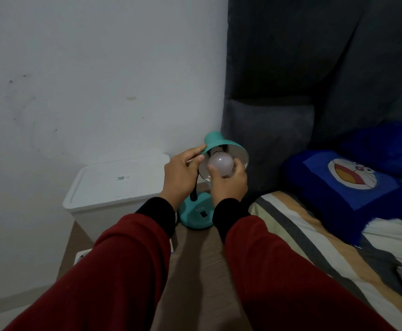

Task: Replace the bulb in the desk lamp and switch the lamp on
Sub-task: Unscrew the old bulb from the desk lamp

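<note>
A teal desk lamp stands on a brown table, its shade [215, 140] tilted toward me and its round base [196, 215] carrying a black switch [203, 214]. A white bulb [221, 163] sits in the mouth of the shade, unlit, its neck inside the socket. My right hand [228, 182] grips the bulb from below and the right, fingers wrapped around the globe. My left hand [182, 176] holds the left rim of the shade, thumb on the teal edge. The lamp's dark neck is mostly hidden behind my left hand.
A white lidded plastic box [116, 185] stands left of the lamp against the white wall. A dark grey headboard [290, 91] rises behind. To the right lies a bed with a striped sheet [314, 237] and a blue cartoon pillow [352, 185].
</note>
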A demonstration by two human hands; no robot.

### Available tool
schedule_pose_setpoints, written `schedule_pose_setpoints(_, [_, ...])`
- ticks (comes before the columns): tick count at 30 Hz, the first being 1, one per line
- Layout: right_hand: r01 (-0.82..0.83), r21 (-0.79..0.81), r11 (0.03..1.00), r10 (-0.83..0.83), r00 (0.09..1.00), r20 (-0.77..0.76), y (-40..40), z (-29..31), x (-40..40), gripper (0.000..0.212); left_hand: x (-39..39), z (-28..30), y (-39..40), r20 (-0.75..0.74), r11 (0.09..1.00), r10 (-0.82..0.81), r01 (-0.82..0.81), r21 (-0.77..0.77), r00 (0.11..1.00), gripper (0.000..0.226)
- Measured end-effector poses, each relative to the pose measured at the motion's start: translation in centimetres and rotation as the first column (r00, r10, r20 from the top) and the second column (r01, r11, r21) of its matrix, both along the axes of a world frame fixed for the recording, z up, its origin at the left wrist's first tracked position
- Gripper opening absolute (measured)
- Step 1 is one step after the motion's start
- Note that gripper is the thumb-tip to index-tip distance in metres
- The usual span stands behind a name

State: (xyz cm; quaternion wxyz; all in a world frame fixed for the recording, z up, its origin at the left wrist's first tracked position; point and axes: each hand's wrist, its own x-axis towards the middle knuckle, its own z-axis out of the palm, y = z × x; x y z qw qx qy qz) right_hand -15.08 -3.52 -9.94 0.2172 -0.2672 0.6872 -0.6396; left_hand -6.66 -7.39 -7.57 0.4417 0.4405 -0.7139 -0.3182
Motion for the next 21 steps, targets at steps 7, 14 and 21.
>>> schedule_pose_setpoints(7, [0.02,-0.04,0.999,-0.018,0.999,0.042,0.0,-0.1,-0.2,0.079,-0.3,-0.1,0.1,0.001,1.0,-0.008,0.008,0.009,1.0,0.031])
schedule_pose_setpoints(14, [0.029,-0.028,0.999,-0.028,0.999,0.033,-0.3,-0.2,0.5,0.083,-0.2,0.1,0.0,-0.002,1.0,-0.012,0.013,0.018,1.0,0.031])
schedule_pose_setpoints(21, [0.007,-0.026,1.0,-0.007,1.0,0.007,-0.2,0.0,0.1,0.077,-0.1,0.1,0.0,-0.001,1.0,-0.005,0.005,0.021,1.0,0.031])
